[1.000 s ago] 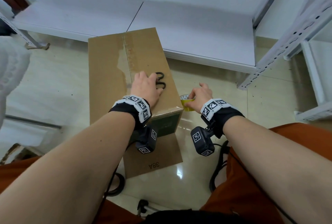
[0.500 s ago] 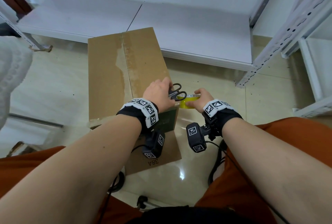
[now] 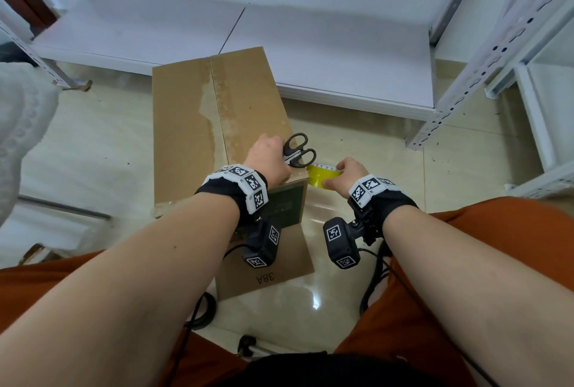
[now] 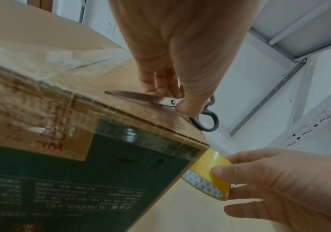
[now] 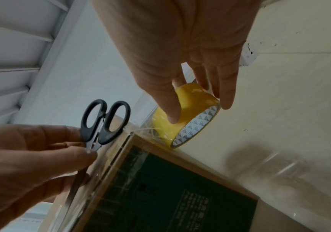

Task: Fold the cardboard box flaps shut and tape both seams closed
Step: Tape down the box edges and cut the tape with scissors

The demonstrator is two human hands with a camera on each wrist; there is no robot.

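Observation:
The brown cardboard box [image 3: 189, 138] lies on the floor with its top flaps shut and an old tape mark along the middle seam. Above the box's near right corner, my left hand [image 3: 273, 157] pinches the black-handled scissors [image 3: 298, 150] by their blades near the pivot [image 4: 166, 100]. The blades are together and the handles point away to the right. My right hand [image 3: 343, 174] grips the yellow tape roll [image 3: 321, 176] just off that corner. Clear tape stretches from the roll [image 5: 182, 116] over the box's near edge [image 5: 128, 141].
A loose flap marked 38A [image 3: 267, 271] lies on the tiled floor below the box's near end. White shelf boards [image 3: 326, 54] sit behind the box, and a metal rack upright [image 3: 484, 63] stands at the right. Cables [image 3: 372, 287] run by my orange-clad legs.
My left hand took the scissors off the box top and brought them to the near right corner. My right hand lifted the tape roll from floor level up beside that corner.

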